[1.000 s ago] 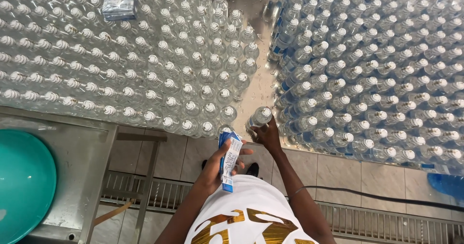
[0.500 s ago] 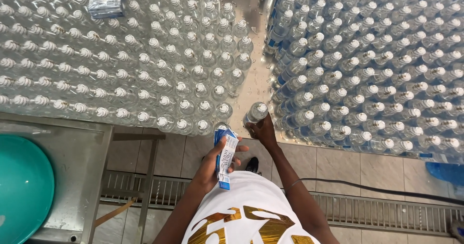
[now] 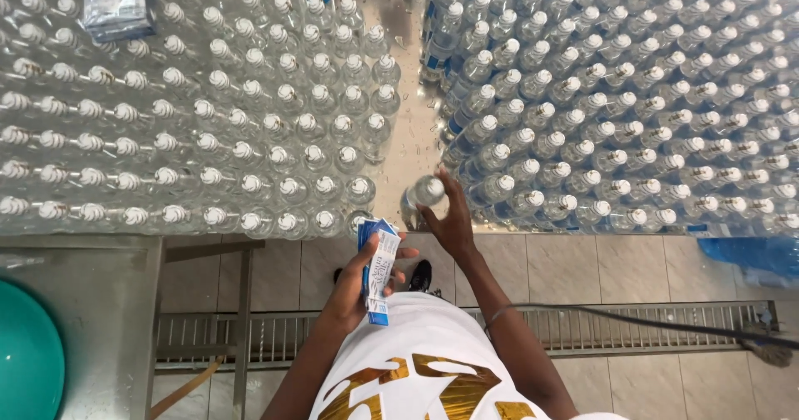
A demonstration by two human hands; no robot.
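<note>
1. The table (image 3: 399,149) is a wet metal top that fills the upper part of the view. A bare strip runs down its middle to the near edge.
2. Two big fields of clear bottles stand on it. The left field (image 3: 208,112) is unlabelled, with white caps. The right field (image 3: 632,104) carries blue labels and reaches the near edge.
3. A teal basin (image 3: 25,362) sits low at the left on a steel stand, well apart from the hands. A black cable (image 3: 649,313) runs over the floor grate on the right.
4. The single bottle (image 3: 423,197) stands in the bare strip at the near edge, between the two fields and just beside the labelled one. A second ago it was held out in front of the edge, tilted toward the person; now it is upright over the table.
5. The right hand (image 3: 449,220) is closed on this bottle, fingers round its near side and thumb toward the cap. It has moved up and forward with the bottle.
6. The left hand (image 3: 358,283) holds a stack of labels (image 3: 379,272), blue and white, pinched narrow between thumb and fingers. It has stayed near the chest, below the table edge, and the stack looks unchanged.
7. Judged from this, the bottle is being set back among the others while the labels wait in the other hand.
</note>
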